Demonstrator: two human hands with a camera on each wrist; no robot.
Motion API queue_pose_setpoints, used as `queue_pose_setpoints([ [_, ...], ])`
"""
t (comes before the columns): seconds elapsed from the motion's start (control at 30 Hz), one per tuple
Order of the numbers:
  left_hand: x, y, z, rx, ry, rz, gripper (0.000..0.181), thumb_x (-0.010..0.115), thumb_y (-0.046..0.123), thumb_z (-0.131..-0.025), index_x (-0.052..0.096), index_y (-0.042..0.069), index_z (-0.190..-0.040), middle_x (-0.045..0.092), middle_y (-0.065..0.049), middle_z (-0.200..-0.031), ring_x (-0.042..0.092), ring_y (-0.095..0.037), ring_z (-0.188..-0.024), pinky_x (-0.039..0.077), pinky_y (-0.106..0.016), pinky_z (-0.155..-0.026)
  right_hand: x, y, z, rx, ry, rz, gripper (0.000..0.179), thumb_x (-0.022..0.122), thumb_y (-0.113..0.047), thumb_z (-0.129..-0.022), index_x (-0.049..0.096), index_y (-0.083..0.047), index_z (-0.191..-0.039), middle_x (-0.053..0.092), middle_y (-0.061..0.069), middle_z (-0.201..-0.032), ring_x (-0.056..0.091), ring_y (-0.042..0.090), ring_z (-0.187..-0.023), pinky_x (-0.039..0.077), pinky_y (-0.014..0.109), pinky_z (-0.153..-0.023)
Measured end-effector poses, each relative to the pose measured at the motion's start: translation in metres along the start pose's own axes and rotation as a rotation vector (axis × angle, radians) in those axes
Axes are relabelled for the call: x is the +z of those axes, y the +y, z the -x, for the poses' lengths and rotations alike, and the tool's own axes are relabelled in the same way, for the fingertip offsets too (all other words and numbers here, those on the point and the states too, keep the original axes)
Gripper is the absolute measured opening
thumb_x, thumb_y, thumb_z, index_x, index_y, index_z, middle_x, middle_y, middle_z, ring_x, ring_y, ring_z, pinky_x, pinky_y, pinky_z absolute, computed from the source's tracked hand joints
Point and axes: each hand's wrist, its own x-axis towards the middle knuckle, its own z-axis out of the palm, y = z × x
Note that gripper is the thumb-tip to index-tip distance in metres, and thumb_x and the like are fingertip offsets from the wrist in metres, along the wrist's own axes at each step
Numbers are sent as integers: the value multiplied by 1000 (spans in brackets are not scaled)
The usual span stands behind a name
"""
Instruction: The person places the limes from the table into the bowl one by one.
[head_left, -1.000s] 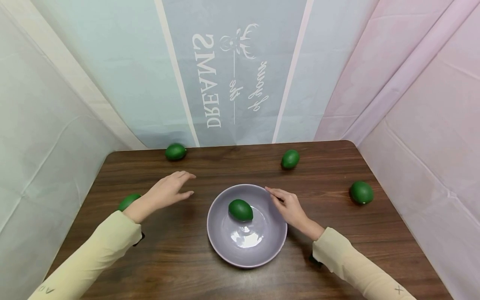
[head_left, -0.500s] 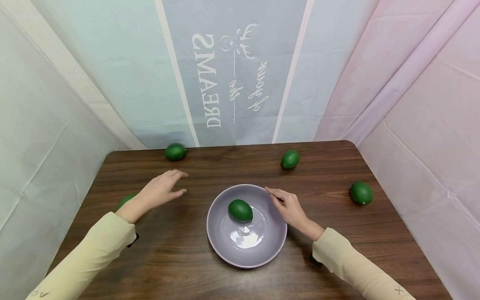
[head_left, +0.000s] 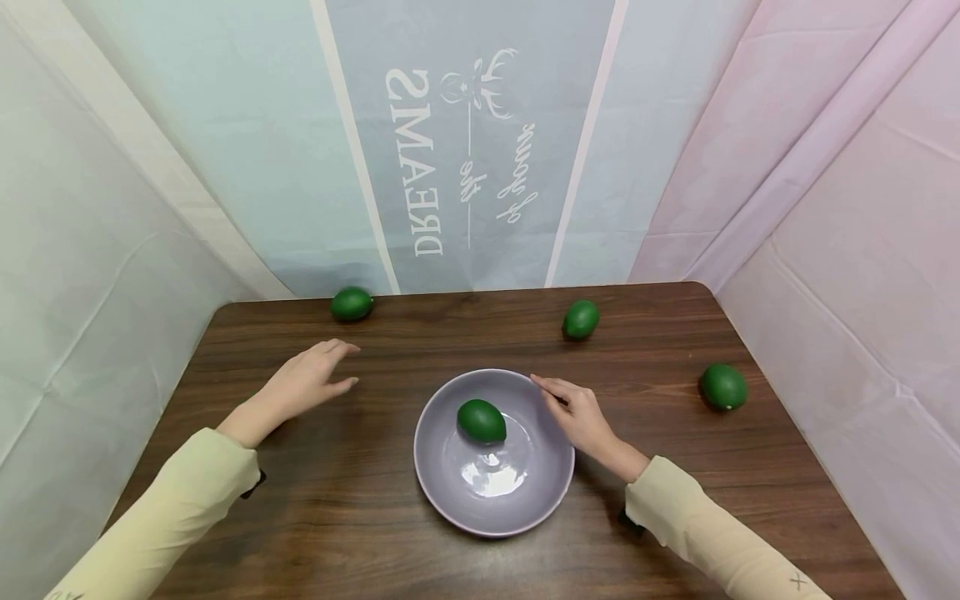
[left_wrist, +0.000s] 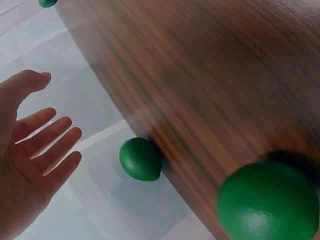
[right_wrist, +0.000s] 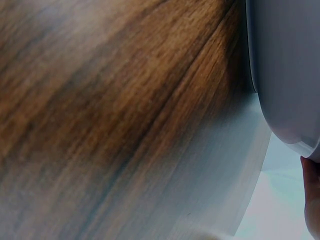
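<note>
My left hand [head_left: 303, 379], thumb spread from relaxed fingers, is held over the left side of the table and holds nothing. In the left wrist view, a green lime [left_wrist: 267, 202] lies close by; the left forearm hides it in the head view. Farther back, another lime [head_left: 352, 304] lies near the table's back edge. My right hand [head_left: 581, 417] grips the right rim of a round, glossy grey-purple bowl [head_left: 495, 517], its fingertips at the edge. One lime [head_left: 482, 421] lies inside the bowl. The right wrist view shows the bowl's outer wall and one finger [right_wrist: 312, 200].
Two more limes lie on the dark wooden table [head_left: 360, 533]: a lime [head_left: 581, 320] at the back right and a lime [head_left: 723, 387] near the right edge. A printed cloth [head_left: 480, 150] hangs behind the table, with pale cloth walls at both sides.
My left hand has moved left, and its forearm now covers the left lime in the head view. The right hand and the bowl have stayed in place.
</note>
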Motion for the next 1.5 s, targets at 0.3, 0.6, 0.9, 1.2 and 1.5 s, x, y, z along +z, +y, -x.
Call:
queue_pose_setpoints([
  [0.3, 1, -10, 7, -34, 4, -3, 44, 68, 19, -82, 54, -4, -117, 57, -18, -110, 57, -33, -98, 48, -46, -75, 0, -1, 0, -19, 11, -7, 28, 56, 6, -84, 66, 0, -109, 67, 10, -103, 62, 23, -96, 48, 15, -75],
  [0.6, -2, -17, 16, -66, -10, -23, 42, 68, 18, -82, 54, -4, -116, 57, -19, -109, 58, -33, -95, 49, -46, -74, 0, -1, 0, -25, 14, -4, 28, 56, 7, -84, 66, 1, -109, 67, 10, -103, 62, 24, -95, 45, 10, -76],
  [0.9, -5, -24, 24, -118, -61, -29, 46, 66, 20, -83, 52, -5, -119, 55, -21, -112, 56, -35, -97, 48, -48, -77, 0, 0, 0, -27, 15, -4, 28, 56, 7, -83, 66, 2, -109, 67, 11, -103, 63, 24, -95, 43, 8, -77],
  [1.2, -7, -33, 35, -163, -66, -32, 46, 66, 18, -83, 52, -7, -119, 54, -25, -114, 54, -39, -100, 46, -51, -80, 1, 1, 0, -19, 12, 6, 28, 56, 6, -84, 66, -1, -109, 67, 9, -103, 63, 22, -95, 48, 17, -75],
  [1.5, -10, -37, 45, -211, -87, -14, 47, 65, 19, -84, 50, -7, -119, 53, -27, -115, 52, -41, -100, 45, -51, -78, 1, 1, 0, -18, 10, 14, 27, 56, 4, -84, 66, 0, -108, 67, 10, -102, 63, 20, -95, 48, 16, -76],
])
